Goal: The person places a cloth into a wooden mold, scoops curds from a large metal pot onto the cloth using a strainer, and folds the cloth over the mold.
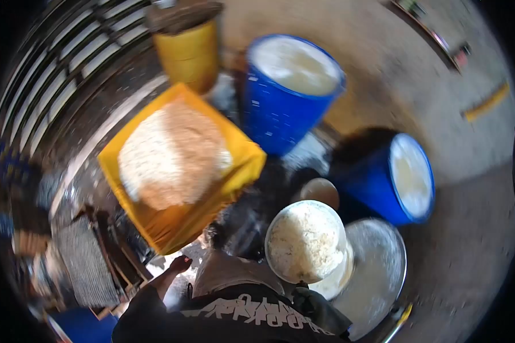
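My left hand [181, 263] hangs low beside my leg, under the near corner of a yellow-lined container [229, 188] filled with pale, crumbly material; its fingers are too small and blurred to read. On my other side, a white bucket [306, 241] full of a whitish, lumpy substance is in front of my right sleeve [320, 308]. My right hand is hidden beneath or behind this bucket. Under the bucket, a second round container [339, 280] partly shows, beside a wide metal basin [375, 263] with a thin whitish layer inside.
Two blue barrels [274, 114] [377, 183] with whitish contents stand ahead. A yellow barrel [189, 57] is at the back left, near a slatted opening. A ridged grey board [86, 263] and wooden pieces lie at the left. A small round container [320, 193] sits behind the bucket.
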A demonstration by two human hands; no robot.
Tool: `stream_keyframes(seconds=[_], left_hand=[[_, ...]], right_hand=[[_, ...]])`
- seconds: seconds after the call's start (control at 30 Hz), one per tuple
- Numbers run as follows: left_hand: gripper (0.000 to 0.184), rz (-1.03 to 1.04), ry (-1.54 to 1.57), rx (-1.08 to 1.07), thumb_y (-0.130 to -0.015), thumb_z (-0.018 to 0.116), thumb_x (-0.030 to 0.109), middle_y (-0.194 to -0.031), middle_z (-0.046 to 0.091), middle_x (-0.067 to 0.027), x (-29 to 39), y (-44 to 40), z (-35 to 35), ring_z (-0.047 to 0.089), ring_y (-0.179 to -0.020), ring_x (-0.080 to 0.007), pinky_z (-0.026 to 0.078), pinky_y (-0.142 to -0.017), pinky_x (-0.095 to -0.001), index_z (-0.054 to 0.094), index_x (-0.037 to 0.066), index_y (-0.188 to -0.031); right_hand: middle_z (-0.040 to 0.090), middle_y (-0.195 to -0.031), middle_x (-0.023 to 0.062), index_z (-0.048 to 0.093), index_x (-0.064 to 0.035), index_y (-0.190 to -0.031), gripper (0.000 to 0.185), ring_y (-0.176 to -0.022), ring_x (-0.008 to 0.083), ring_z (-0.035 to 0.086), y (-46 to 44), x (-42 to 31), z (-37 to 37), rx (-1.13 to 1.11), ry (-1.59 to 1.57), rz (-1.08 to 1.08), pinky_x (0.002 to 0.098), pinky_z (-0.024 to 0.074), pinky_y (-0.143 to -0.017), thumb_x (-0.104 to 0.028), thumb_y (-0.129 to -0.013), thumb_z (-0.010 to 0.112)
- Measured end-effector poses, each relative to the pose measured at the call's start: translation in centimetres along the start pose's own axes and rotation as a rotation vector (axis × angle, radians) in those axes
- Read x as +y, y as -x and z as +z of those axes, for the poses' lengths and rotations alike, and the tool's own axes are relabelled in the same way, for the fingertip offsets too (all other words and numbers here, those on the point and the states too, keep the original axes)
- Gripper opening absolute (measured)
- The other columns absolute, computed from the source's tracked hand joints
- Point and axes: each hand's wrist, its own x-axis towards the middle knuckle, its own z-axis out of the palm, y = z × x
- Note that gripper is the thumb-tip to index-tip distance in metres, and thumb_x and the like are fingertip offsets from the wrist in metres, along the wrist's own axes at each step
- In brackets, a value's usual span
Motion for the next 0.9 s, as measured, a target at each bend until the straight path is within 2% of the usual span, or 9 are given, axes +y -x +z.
stream_keyframes(seconds=[0.03, 0.13, 0.23, 0.33, 0.37, 0.5, 0.67, 0.77, 0.9], left_hand=[[0.037, -0.032, 0.029, -0.047, -0.095, 0.054, 0.038, -0.086, 0.070, -0.0136, -2.5, 0.2, -1.0, 0.068, -0.089, -0.0311, 0.057, -0.082, -0.0440, 0.068, 0.004, -0.097], [0.024, -0.343, 1.101, 0.217, -0.099, 0.055, 0.034, -0.088, 0.068, -0.0100, -6.5, 0.8, -2.7, 0.067, -0.081, -0.0288, 0.062, -0.063, -0.0524, 0.062, 0.012, -0.108], [0.058, -0.415, 1.437, 0.335, -0.093, 0.051, 0.068, -0.105, 0.066, -0.0090, -5.7, 2.3, -6.2, 0.066, -0.090, -0.0264, 0.049, -0.083, -0.0507, 0.062, 0.013, -0.104], [0.085, -0.221, 1.510, 0.242, -0.085, 0.039, 0.085, -0.122, 0.063, -0.0066, -2.4, 4.4, -9.2, 0.052, -0.118, -0.0218, 0.038, -0.096, -0.0448, 0.064, 0.010, -0.115], [0.094, -0.191, 1.461, 0.172, -0.086, 0.030, 0.086, -0.134, 0.058, -0.0083, -0.8, 5.3, -10.3, 0.045, -0.131, -0.0243, 0.033, -0.103, -0.0505, 0.056, 0.011, -0.135], [0.099, -0.044, 1.518, 0.091, -0.086, 0.021, 0.087, -0.160, 0.030, -0.0075, 1.9, 6.1, -10.8, 0.020, -0.149, -0.0270, 0.017, -0.114, -0.0608, 0.025, 0.018, -0.157], [0.101, -0.056, 1.569, 0.087, -0.084, 0.025, 0.088, -0.159, 0.033, -0.0073, 1.8, 5.7, -10.3, 0.023, -0.148, -0.0250, 0.018, -0.116, -0.0547, 0.025, 0.018, -0.157], [0.100, -0.054, 1.540, 0.128, -0.085, 0.025, 0.088, -0.159, 0.032, -0.0076, 3.0, 6.6, -11.2, 0.023, -0.149, -0.0243, 0.018, -0.116, -0.0549, 0.024, 0.019, -0.157], [0.096, -0.063, 1.547, 0.069, -0.086, 0.025, 0.086, -0.160, 0.031, -0.0047, 1.8, 5.3, -10.1, 0.024, -0.148, -0.0238, 0.018, -0.115, -0.0559, 0.024, 0.021, -0.157]], right_hand=[[0.052, -0.068, 0.0001, 0.055, -0.0049, -0.091, 0.014, -0.050, 0.0122, 0.053, -0.4, -0.1, 2.6, -0.001, 0.059, 0.022, 0.0273, 0.0455, -0.044, -0.017, -0.097, 0.060], [0.052, -0.067, -0.0002, 0.055, -0.0048, -0.091, 0.014, -0.050, 0.0121, 0.052, -2.3, -0.5, 10.2, -0.029, 0.227, 0.094, 0.0273, 0.0454, -0.044, -0.017, -0.097, 0.060], [0.051, -0.067, -0.0005, 0.055, -0.0048, -0.091, 0.014, -0.050, 0.0120, 0.052, -4.0, -0.2, 17.4, -0.069, 0.339, 0.171, 0.0273, 0.0453, -0.044, -0.017, -0.097, 0.060], [0.051, -0.066, -0.0008, 0.055, -0.0047, -0.092, 0.014, -0.049, 0.0119, 0.052, -6.1, 0.8, 24.6, -0.116, 0.403, 0.241, 0.0272, 0.0452, -0.044, -0.017, -0.097, 0.060], [0.051, -0.066, -0.0009, 0.055, -0.0047, -0.092, 0.014, -0.049, 0.0118, 0.052, -7.1, 1.2, 26.9, -0.135, 0.418, 0.258, 0.0272, 0.0452, -0.044, -0.017, -0.097, 0.060], [0.051, -0.065, -0.0012, 0.056, -0.0045, -0.092, 0.015, -0.048, 0.0117, 0.051, -13.6, 2.6, 32.4, -0.247, 0.452, 0.306, 0.0280, 0.0443, -0.042, -0.018, -0.098, 0.059], [0.055, -0.063, 0.0001, 0.057, -0.0061, -0.089, 0.015, -0.045, 0.0131, 0.051, -20.4, 3.7, 38.6, -0.414, 0.549, 0.266, 0.0313, 0.0437, -0.040, -0.019, -0.097, 0.060], [0.046, -0.052, 0.0007, 0.053, -0.0142, -0.075, 0.026, -0.037, 0.0157, 0.044, -20.9, 3.9, 42.0, -0.239, 0.668, 0.157, 0.0336, 0.0345, -0.034, -0.027, -0.096, 0.057], [0.047, -0.053, 0.0010, 0.055, -0.0129, -0.075, 0.022, -0.038, 0.0187, 0.043, -24.5, 0.7, 43.4, -0.037, 0.749, -0.290, 0.0356, 0.0359, -0.038, -0.025, -0.091, 0.064]])
